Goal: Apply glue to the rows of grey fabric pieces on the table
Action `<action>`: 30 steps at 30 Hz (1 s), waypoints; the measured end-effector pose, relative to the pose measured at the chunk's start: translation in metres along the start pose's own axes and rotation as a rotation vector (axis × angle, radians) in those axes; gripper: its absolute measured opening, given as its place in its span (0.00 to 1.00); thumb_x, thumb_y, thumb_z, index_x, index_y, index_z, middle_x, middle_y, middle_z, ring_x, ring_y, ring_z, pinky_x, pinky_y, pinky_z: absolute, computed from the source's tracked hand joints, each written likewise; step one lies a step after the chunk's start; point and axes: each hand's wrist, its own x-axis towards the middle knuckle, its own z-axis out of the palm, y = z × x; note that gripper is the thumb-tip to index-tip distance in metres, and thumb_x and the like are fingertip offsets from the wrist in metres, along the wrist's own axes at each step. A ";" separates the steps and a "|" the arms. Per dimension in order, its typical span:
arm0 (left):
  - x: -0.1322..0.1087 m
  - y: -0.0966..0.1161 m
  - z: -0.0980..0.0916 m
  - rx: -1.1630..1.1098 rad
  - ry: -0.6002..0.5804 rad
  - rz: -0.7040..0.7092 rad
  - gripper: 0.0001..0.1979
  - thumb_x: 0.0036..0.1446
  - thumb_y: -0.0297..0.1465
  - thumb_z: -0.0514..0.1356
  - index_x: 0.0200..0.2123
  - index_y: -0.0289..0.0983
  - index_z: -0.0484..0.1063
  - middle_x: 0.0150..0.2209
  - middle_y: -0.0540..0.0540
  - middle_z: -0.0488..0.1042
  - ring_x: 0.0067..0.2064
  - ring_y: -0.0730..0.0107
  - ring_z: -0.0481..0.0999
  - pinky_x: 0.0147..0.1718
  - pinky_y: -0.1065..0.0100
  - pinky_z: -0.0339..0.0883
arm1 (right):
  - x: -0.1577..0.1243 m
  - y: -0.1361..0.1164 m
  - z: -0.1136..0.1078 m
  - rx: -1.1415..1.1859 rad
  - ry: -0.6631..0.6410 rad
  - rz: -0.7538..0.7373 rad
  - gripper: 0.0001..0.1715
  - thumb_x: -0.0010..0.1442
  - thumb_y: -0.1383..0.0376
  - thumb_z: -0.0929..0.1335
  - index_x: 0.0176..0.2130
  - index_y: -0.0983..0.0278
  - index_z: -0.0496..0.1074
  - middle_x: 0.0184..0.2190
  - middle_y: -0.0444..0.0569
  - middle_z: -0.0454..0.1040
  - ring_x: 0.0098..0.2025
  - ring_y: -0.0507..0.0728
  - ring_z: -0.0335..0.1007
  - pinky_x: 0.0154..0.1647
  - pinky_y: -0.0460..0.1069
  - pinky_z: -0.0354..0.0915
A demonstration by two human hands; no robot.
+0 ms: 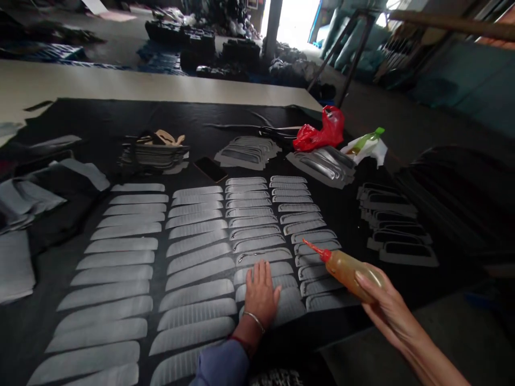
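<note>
My left hand (262, 292) lies flat with fingers spread on grey curved fabric pieces (290, 300) in the third column of the layout. Just beyond its fingertips, one grey piece (266, 255) carries a wet, shiny line along its upper edge. In my right hand (376, 287) is a squeeze bottle (350, 273) of amber liquid, probably glue, with a red nozzle. The bottle is tilted, and its tip points up and left above the fourth column (316, 246), apart from the pieces. Several pieces in the third and fourth columns show similar edge lines.
Two more columns of grey pieces (197, 268) lie to the left on the black-covered table (161, 118). Farther back are a phone (210, 169), stacked cut pieces (247, 151), a red plastic bag (319, 131) and a green-capped bottle (368, 140). Overlapping outlined pieces (396, 222) lie at right.
</note>
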 end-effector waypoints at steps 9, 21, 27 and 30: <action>-0.028 0.008 0.004 0.014 0.071 -0.033 0.25 0.57 0.36 0.55 0.55 0.28 0.61 0.55 0.33 0.64 0.57 0.52 0.61 0.54 0.53 0.57 | 0.015 0.011 -0.001 0.077 -0.151 0.087 0.30 0.36 0.61 0.78 0.40 0.59 0.69 0.35 0.41 0.73 0.32 0.50 0.71 0.29 0.40 0.69; -0.031 0.016 0.004 0.117 0.095 -0.055 0.26 0.58 0.38 0.53 0.56 0.29 0.59 0.57 0.35 0.62 0.59 0.52 0.58 0.55 0.53 0.58 | 0.054 0.017 0.002 -0.022 -0.445 -0.008 0.31 0.39 0.58 0.76 0.42 0.59 0.65 0.36 0.42 0.72 0.36 0.52 0.70 0.35 0.43 0.68; -0.042 0.024 0.011 0.127 0.134 -0.155 0.26 0.58 0.36 0.53 0.57 0.30 0.57 0.58 0.33 0.59 0.61 0.52 0.55 0.54 0.52 0.58 | 0.052 0.030 0.032 -0.247 -0.548 -0.196 0.30 0.42 0.51 0.73 0.42 0.60 0.63 0.35 0.46 0.71 0.35 0.56 0.70 0.35 0.51 0.69; -0.044 0.023 0.018 0.108 0.163 -0.193 0.27 0.59 0.37 0.52 0.58 0.29 0.56 0.59 0.34 0.59 0.61 0.52 0.55 0.55 0.51 0.58 | 0.051 0.039 0.050 -0.420 -0.595 -0.367 0.30 0.44 0.50 0.71 0.42 0.60 0.62 0.35 0.46 0.70 0.35 0.57 0.69 0.35 0.52 0.68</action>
